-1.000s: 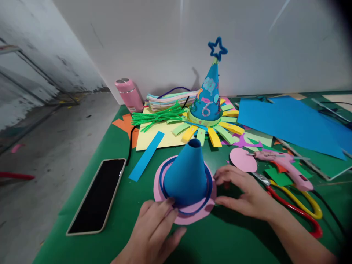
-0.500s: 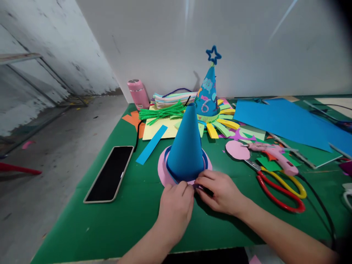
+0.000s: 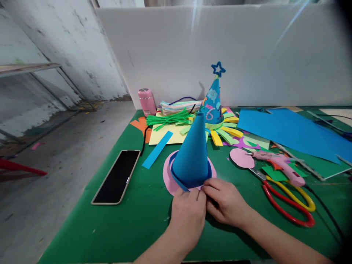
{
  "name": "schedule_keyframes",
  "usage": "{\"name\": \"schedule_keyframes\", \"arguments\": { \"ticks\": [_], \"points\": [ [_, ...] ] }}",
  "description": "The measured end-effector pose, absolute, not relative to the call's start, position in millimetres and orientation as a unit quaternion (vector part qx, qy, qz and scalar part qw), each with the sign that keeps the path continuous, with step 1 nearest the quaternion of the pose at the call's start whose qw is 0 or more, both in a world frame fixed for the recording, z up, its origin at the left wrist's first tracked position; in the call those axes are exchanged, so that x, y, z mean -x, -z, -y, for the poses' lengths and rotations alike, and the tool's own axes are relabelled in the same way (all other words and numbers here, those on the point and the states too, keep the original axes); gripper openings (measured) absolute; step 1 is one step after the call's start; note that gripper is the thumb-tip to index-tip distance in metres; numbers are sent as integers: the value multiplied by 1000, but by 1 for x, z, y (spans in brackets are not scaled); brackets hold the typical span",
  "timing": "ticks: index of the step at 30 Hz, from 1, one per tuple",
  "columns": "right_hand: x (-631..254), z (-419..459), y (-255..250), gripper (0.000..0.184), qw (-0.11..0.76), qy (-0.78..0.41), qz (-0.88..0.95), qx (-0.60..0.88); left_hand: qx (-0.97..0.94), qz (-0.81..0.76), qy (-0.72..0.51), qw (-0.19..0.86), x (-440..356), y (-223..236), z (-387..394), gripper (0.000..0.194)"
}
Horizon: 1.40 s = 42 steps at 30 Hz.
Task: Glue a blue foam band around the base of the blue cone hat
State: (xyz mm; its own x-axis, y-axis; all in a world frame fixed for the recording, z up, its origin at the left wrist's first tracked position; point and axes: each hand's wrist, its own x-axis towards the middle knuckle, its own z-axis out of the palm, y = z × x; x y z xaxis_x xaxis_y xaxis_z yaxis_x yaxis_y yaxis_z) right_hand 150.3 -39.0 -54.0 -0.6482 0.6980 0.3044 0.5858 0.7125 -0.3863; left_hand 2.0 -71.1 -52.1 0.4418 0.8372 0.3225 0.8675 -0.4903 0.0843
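Observation:
A blue paper cone [image 3: 191,157] stands upright on a pink paper brim [image 3: 168,175]. Around the cone's foot runs a narrow blue paper strip [image 3: 176,179], slightly apart from it on the left. My left hand [image 3: 189,209], fingers bent and closed, grips the strip at the near side of the brim. Just to its right, my right hand [image 3: 227,203] pinches at the same front edge, the two hands touching. Both sets of fingertips are partly hidden, and they cover the near part of the brim.
Left lies a phone [image 3: 117,178]; behind it are a loose blue strip [image 3: 157,150] and green pipe cleaners [image 3: 169,119]. A decorated party hat [image 3: 213,99] stands at the back. At right are scissors [image 3: 288,201], a pink glue gun [image 3: 277,163] with its cord and blue sheets [image 3: 286,130].
My view has tilted up, so the whole scene sits lower and a little further right. My left hand has come closer against my right at the brim's front edge.

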Motion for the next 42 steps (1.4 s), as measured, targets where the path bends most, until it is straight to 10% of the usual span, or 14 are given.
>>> {"name": "schedule_keyframes", "arguments": {
  "ticks": [42],
  "points": [
    [-147, 46, 59, 11, 256, -129, 849, 443, 851, 499, 161, -4, -1, 55, 68, 21]
  ]
}}
